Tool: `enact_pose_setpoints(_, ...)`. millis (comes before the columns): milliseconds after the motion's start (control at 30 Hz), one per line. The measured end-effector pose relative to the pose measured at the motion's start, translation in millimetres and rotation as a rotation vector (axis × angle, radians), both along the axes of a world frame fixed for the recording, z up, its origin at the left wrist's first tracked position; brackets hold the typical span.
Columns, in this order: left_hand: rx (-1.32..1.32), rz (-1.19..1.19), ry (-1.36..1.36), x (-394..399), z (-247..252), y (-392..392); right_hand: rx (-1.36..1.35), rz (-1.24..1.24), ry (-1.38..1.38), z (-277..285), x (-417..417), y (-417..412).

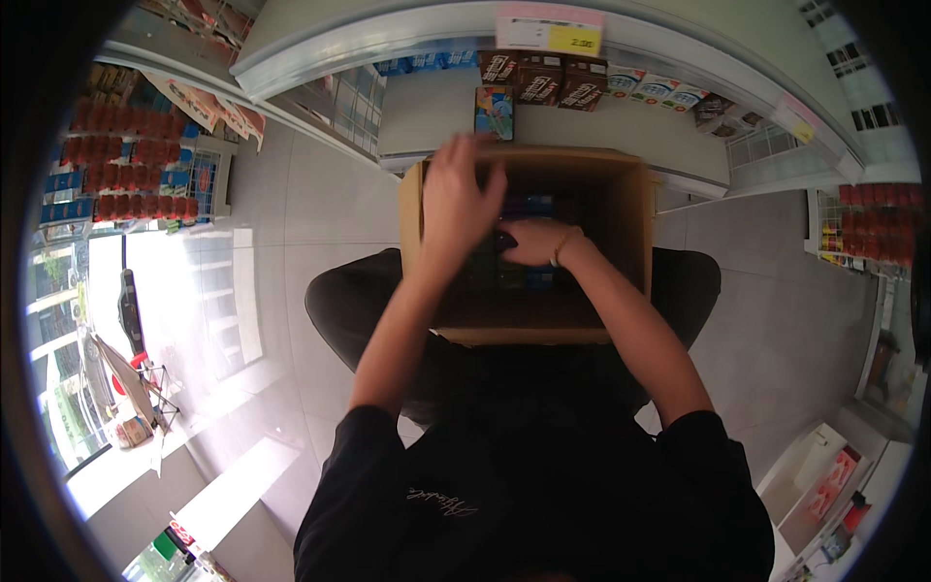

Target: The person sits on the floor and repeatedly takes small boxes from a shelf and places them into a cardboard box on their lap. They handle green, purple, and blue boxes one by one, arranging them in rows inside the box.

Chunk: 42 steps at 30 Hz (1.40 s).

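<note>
A deep, open cardboard box (524, 336) stands before me between my knees, against the lower shelf. My left hand (462, 193) is raised over the box's left part, fingers spread and blurred, with nothing seen in it. Inside the box, my right hand (534, 242) reaches down with its fingers at a dark item; whether it grips that item is unclear. Several small dark and blue packages (540, 276) lie in the box, partly hidden by my hands and by shadow. Just beyond the box's far rim, one colourful carton (494, 113) stands on the shelf.
On the lower shelf (436, 124) stand brown cartons (540, 80), white cartons (657, 89) and blue packs (429, 61) at the back. An upper shelf edge (407, 45) with price tags overhangs it. Stocked racks (138, 164) stand at left and right. A white drawer (807, 465) is at lower right.
</note>
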<state>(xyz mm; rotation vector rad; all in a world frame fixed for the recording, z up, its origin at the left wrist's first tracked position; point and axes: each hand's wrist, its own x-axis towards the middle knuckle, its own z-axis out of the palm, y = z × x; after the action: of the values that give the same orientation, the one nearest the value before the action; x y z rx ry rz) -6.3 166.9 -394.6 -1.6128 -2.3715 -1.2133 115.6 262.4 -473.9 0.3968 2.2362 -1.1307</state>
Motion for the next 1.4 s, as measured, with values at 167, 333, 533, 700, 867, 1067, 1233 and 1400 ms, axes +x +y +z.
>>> enact_pose_setpoints(167, -0.596, 0.149, -0.042, -57, -37, 107, -0.01, -0.224, 0.21, 24, 64, -24)
enact_pose_setpoints(333, -1.142, 0.212, -0.033, -60, -86, 141, -0.016, -0.221, 0.05, 10, 86, -33)
enact_pose_setpoints(533, -1.047, 0.217, -0.06, -85, -71, 152, 0.086, -0.316, 0.209, -8, 87, -32)
enact_pose_setpoints(700, -0.788, 0.289, -0.227, -87, -33, 178, 0.104, -0.328, 0.17, 0, 94, -27)
enact_pose_setpoints(867, -0.161, 0.261, -0.374, -161, -102, 174, 0.111, -0.317, 0.253, -2, 88, -42)
enact_pose_setpoints(1067, 0.212, 0.284, -1.221, -127, -112, 169, 0.081, -0.309, 0.201, 0, 92, -35)
enact_pose_setpoints(1233, 0.128, 0.333, -0.54, -186, -136, 162, 0.073, -0.255, 0.17, 14, 88, -36)
enact_pose_setpoints(1400, -0.565, 0.186, 0.418, -261, -107, 155, 0.072, -0.262, 0.118, 19, 89, -30)
